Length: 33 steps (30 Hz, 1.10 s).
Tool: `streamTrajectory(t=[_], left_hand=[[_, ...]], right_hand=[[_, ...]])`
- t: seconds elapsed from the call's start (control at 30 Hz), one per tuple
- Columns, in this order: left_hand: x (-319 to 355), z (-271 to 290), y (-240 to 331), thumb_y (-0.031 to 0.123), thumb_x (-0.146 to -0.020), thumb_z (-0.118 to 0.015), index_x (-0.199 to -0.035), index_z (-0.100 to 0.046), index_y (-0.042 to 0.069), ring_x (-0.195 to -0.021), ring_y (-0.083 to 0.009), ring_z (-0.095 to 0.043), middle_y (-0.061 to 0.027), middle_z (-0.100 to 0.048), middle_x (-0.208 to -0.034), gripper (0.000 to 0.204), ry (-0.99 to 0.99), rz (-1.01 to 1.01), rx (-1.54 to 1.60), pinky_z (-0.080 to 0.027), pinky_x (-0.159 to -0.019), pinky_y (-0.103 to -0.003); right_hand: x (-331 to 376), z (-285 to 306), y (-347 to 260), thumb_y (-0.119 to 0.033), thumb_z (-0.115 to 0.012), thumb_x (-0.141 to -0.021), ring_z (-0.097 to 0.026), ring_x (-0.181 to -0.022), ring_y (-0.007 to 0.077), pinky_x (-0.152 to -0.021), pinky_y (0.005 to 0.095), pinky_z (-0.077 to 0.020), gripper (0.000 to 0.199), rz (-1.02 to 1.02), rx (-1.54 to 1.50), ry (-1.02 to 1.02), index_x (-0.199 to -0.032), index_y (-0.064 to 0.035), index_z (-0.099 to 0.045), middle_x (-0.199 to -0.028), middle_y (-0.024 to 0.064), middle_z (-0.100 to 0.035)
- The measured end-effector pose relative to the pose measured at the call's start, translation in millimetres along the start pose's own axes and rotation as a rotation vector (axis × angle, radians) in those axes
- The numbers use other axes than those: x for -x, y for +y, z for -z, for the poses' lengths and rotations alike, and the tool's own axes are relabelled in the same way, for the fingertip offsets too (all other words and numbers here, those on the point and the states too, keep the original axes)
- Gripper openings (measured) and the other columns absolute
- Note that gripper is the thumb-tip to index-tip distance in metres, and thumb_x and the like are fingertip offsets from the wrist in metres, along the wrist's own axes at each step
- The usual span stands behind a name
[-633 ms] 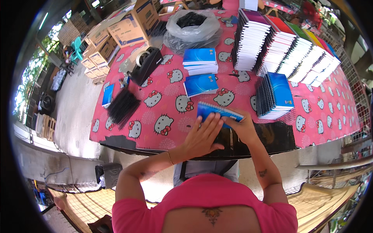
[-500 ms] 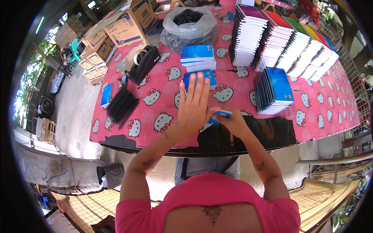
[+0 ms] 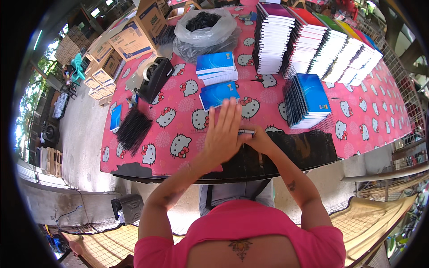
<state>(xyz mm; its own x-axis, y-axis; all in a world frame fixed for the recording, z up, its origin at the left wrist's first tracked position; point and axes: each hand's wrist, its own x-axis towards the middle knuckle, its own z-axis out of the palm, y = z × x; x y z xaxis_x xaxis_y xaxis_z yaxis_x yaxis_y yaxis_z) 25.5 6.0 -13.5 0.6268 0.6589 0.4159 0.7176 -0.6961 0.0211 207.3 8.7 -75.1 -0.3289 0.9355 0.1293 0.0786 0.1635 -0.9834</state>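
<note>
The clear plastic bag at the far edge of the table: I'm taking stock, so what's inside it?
The clear plastic bag holds a heap of black spiral binding combs, showing at its open top. How far down they go is hidden by crumpled plastic.

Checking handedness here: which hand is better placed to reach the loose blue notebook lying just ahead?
Probably left. The left hand is flat, fingers open, its fingertips almost at the loose blue notebook. The right hand sits lower and is closed on a small blue-edged booklet.

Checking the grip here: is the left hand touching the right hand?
Touching. The head view shows the left hand, fingers spread flat, lying over the right hand with no gap between them, above the thin booklet edge.
</note>
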Motion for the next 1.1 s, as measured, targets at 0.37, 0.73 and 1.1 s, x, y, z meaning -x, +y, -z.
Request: streamTrajectory(t=[0.37, 0.73, 1.1], left_hand=[[11, -8, 23, 0.050, -0.096, -0.053, -0.147, -0.038, -0.003, -0.149, -0.0337, -0.026, -0.0200, -0.034, -0.156, 0.075, -0.040, -0.026, 0.082, -0.015, -0.117, -0.061], [-3, -10, -1, 0.016, -0.087, -0.072, -0.108, -0.065, 0.012, -0.094, -0.0246, -0.067, -0.0036, -0.068, -0.097, 0.023, 0.212, -0.009, 0.343, -0.023, -0.116, -0.059], [-9, 0, -2, 0.015, -0.086, -0.071, -0.105, -0.064, 0.009, -0.090, -0.0284, -0.062, -0.0072, -0.062, -0.090, 0.021, 0.107, 0.004, 0.402, -0.042, -0.100, -0.048]], right_hand=[[1, 7, 6, -0.006, -0.068, -0.084, -0.070, -0.096, 0.0211, -0.083, 0.0367, -0.0526, 0.036, -0.074, 0.020, 0.011, -0.120, -0.0005, -0.065, -0.102, 0.0148, -0.073], [32, 33, -37, -0.012, -0.072, -0.090, -0.067, -0.088, 0.0114, -0.079, 0.0277, -0.0518, 0.026, -0.020, -0.010, 0.159, -0.111, 0.0026, -0.070, -0.095, 0.0080, -0.072], [21, 47, -40, -0.007, -0.071, -0.088, -0.066, -0.077, 0.0119, -0.069, 0.0276, -0.0524, 0.012, 0.053, 0.087, 0.079, -0.096, 0.0011, -0.069, -0.084, 0.0059, -0.069]])
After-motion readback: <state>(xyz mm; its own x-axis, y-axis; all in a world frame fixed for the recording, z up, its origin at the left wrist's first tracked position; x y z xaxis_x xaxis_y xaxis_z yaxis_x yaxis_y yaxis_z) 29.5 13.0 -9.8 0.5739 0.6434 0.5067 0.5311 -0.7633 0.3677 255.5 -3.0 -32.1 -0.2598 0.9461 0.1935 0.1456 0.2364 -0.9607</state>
